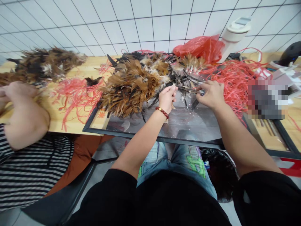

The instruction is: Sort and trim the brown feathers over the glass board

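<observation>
Feather pile (pixel 134 84), centre: golden brown, dark patches
Loose feathers (pixel 175 79), right of centre: blackish
Strips (pixel 235 81), right: coral pink
Bag (pixel 199 48), upper right: orange-red
Wall (pixel 141 18), top: white tiles, dark grid
Bracelet (pixel 162 111), centre: dark red beads, gold accent
Desk (pixel 55 121), left: pale yellow wood
Shirt (pixel 35 169), lower left: black-and-grey stripes

Wooden table (pixel 55 116) with black-framed clear panel (pixel 203 127), centre. Thereon: brown-black feather pile (pixel 50 64), ten o'clock; golden-brown feather heap (pixel 131 86), eleven; white lidded tumbler (pixel 234 36), half-past one; pink strands (pixel 235 80), two.
</observation>
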`<state>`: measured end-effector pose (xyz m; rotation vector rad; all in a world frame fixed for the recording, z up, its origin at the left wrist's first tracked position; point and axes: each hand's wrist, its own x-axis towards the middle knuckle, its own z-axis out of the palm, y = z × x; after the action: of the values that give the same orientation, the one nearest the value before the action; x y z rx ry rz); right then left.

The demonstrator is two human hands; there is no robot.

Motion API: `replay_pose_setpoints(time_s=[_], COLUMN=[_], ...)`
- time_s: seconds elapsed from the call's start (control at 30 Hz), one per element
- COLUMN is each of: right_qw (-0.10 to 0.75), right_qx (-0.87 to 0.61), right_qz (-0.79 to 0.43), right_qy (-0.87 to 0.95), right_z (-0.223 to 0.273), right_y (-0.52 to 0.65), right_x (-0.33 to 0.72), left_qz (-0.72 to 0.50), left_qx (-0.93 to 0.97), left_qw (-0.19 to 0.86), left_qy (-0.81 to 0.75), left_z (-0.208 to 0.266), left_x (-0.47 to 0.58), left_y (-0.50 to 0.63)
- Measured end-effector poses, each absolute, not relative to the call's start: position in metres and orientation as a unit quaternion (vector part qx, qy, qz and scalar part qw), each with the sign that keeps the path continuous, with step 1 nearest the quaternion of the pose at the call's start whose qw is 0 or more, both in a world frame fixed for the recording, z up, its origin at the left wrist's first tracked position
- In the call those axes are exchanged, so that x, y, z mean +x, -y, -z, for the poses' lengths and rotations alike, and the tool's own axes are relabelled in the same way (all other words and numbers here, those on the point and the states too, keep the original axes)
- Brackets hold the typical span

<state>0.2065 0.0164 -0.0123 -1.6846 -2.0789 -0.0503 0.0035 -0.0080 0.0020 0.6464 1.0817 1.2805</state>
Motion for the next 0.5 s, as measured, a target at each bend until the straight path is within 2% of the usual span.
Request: replay_pose_setpoints(time_s=[0.07, 0.23, 0.4, 0.5], right_qw=[0.255, 0.395, 0.476, 0.499], right_qx=[-0.616, -0.610, -0.542, -0.476], right_qz=[-0.001, -0.177, -0.168, -0.253], right_qy=[0.745, 0.663, 0.671, 0.679], right_z=[0.016, 0.028, 0.020, 0.011], right_y=[-0.021, -0.038, -0.032, -0.021], right_x=[0.207, 0.211, 0.205, 0.190], left_qz=[-0.558, -0.549, -0.460, -0.439], left_qx=[0.277, 0.266, 0.298, 0.328], left_qw=[0.627, 0.661, 0.760, 0.765], left_qy=[-0.468, -0.436, -0.350, -0.337], left_z=[-0.002, -0.002, -0.003, -0.002], left_x=[0.003, 0.001, 0.001, 0.003], left_y=[0.008, 0.009, 0.011, 0.013])
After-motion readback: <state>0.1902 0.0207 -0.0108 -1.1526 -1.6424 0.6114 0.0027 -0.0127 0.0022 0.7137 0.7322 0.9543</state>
